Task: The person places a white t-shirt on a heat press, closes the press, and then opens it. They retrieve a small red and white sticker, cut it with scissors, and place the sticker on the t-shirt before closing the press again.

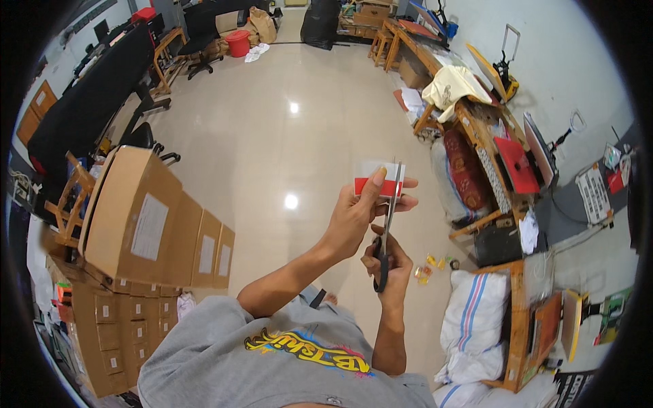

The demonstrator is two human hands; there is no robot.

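My left hand [352, 219] pinches a small red and white sheet [368, 186] under the thumb, its other fingers behind it. My right hand [395, 265] grips a pair of scissors [390, 219] with dark handles, fingers through the loops. The blades point away from me and lie along the right part of the sheet. Whether the blades are fully closed is hard to make out. Both hands are held out over the tiled floor [265, 137].
Stacked cardboard boxes [137, 224] stand on the left. Wooden benches with heat presses [515, 163] line the right wall, near white woven sacks [472, 316]. Small yellow and orange packets [423, 274] lie on the floor. Farther off are an office chair [200, 33] and a red bucket [238, 44].
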